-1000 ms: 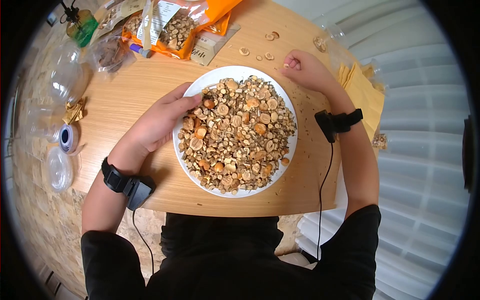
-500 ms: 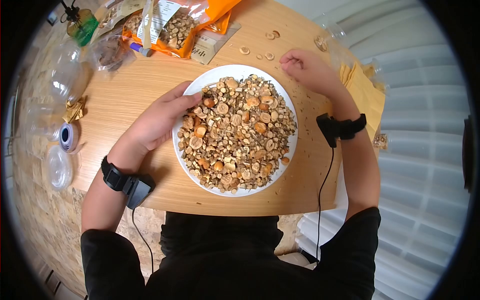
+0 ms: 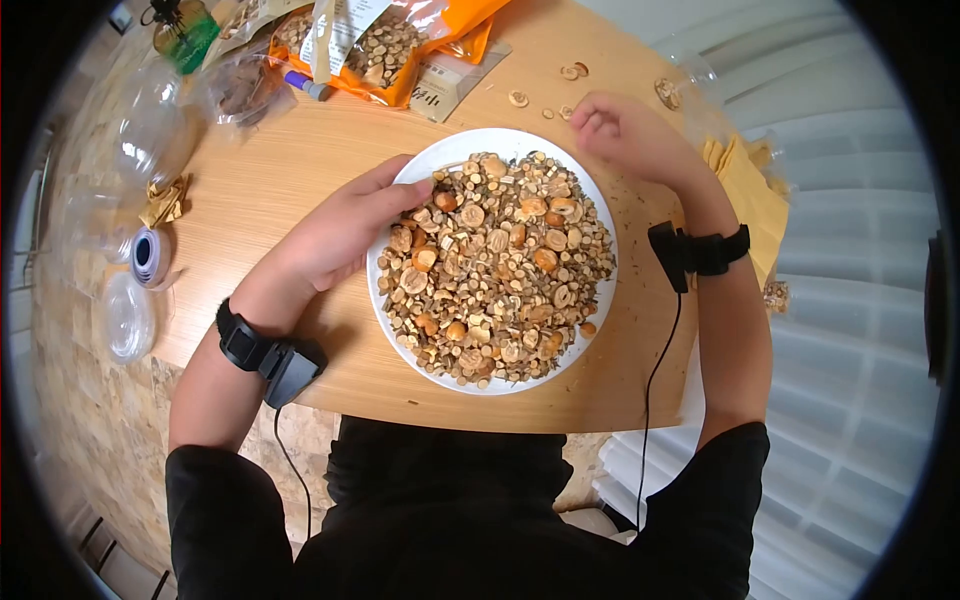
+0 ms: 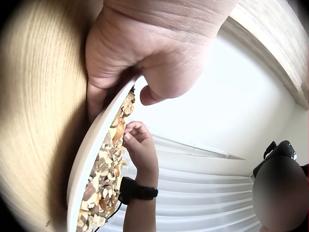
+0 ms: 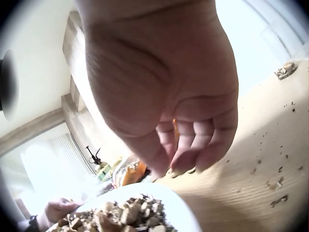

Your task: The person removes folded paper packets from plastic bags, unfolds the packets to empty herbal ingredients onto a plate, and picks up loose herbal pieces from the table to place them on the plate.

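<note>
A white plate (image 3: 381,302) stands near the table's front edge, heaped with mixed dried pieces (image 3: 510,270): small pale rounds, larger wrinkled slices and brown shiny lumps. My left hand (image 3: 350,222) grips its left rim, thumb on top and fingers underneath, as the left wrist view shows. My right hand (image 3: 640,142) hovers past the plate's upper right, fingers bent in. In the right wrist view a pale slice (image 5: 171,172) shows at the thumb tip of that hand (image 5: 169,96); I cannot tell whether it is pinched or lies beyond. Loose slices (image 3: 518,98) lie nearby.
Orange-edged bags (image 3: 400,60) of dried pieces lie at the back. On the left stand clear plastic containers (image 3: 150,140), a tape roll (image 3: 150,256) and a spray bottle (image 3: 185,35). Yellow paper (image 3: 750,200) rests at the right edge. Crumbs (image 5: 277,183) are scattered right of the plate.
The head view has swung, so everything sits further right. A small piece seen at the right fingertips one second ago no longer shows in the head view. The left hand keeps its grip.
</note>
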`<state>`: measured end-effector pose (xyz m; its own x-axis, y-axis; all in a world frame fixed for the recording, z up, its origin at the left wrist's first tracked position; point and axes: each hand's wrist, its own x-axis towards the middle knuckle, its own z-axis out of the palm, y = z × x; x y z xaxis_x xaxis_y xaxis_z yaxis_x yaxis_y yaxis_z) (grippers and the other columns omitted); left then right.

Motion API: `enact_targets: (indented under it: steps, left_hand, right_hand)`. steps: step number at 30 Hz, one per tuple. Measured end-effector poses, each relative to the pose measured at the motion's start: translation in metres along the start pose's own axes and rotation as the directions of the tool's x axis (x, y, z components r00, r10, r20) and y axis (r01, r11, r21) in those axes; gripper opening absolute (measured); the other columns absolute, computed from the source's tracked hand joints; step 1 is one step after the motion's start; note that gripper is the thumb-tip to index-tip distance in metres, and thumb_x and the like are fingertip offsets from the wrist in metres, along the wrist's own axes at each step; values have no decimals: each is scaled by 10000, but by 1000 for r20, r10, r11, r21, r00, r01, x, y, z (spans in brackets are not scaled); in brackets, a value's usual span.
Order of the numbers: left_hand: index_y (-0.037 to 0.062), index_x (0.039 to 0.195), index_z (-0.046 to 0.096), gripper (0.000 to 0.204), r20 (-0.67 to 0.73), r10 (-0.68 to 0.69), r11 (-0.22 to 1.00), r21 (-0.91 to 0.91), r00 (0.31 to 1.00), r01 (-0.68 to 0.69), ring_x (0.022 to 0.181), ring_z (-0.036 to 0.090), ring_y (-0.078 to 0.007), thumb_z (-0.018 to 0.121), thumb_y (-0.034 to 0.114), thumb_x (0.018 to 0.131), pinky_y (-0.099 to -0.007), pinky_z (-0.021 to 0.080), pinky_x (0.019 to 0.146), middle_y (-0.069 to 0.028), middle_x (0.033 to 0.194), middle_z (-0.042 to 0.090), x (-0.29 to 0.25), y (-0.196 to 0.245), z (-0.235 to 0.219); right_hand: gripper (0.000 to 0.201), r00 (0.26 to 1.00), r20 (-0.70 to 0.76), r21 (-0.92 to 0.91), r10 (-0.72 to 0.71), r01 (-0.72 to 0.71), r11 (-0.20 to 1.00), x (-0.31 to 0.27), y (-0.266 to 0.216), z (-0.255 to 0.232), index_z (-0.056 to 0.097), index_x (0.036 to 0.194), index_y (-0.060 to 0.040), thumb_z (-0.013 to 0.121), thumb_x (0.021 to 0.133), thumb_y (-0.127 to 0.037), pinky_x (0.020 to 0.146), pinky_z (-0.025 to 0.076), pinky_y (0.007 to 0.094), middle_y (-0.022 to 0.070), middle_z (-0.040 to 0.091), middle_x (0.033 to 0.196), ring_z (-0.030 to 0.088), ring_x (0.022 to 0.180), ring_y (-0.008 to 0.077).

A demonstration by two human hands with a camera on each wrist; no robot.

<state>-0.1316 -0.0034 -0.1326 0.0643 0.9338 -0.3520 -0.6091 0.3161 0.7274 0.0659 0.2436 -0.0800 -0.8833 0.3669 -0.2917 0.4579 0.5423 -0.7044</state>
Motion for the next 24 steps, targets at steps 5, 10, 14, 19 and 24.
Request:
enact_targets:
  steps: [5, 10, 14, 19, 24]
  left_hand:
    - [-12, 1216, 446, 358, -24, 16, 1000, -17, 1000, -16, 936, 609, -120, 485, 211, 938, -257, 527, 784, -84, 1076, 598, 1, -3, 0]
    - [-27, 1279, 366, 396, 22, -6, 999, -43, 1000, 6, 1025, 592, -174, 448, 170, 947, -293, 525, 856, -132, 1175, 550, 3, -1, -3]
    - [-45, 1308, 340, 419, 89, -55, 995, -73, 995, 61, 1063, 575, -192, 426, 165, 955, -298, 514, 874, -154, 1217, 528, 0, -3, -1]
    - [-35, 1338, 326, 464, 171, -105, 994, -2, 980, 107, 1088, 545, -170, 459, 178, 948, -282, 466, 919, -137, 1223, 527, -6, 0, 6]
    - [-33, 1338, 327, 477, 163, -92, 996, 20, 982, 90, 1088, 542, -167, 477, 187, 942, -278, 456, 922, -130, 1210, 533, -6, -1, 9]
  right_hand:
    - [178, 902, -415, -138, -120, 68, 988, 23, 25, 8, 599, 918, -29, 621, 800, -160, 653, 462, 269, 33, 589, 765, 557, 714, 132]
    - [210, 959, -256, -289, -124, 47, 956, 29, 28, 9, 586, 944, -14, 638, 796, -154, 662, 452, 260, 39, 569, 787, 536, 720, 127]
    - [208, 959, -280, -278, -44, -38, 960, 17, 16, 10, 595, 939, -18, 633, 795, -163, 644, 461, 277, 55, 594, 772, 559, 704, 151]
    - [210, 996, -65, -162, -57, 46, 986, -36, -54, 13, 609, 942, -26, 637, 803, -180, 630, 463, 250, 44, 609, 781, 560, 689, 137]
    - [233, 988, 123, -217, -92, 118, 969, -58, -87, 34, 619, 1012, -32, 649, 791, -101, 613, 457, 245, 47, 607, 829, 546, 673, 131]
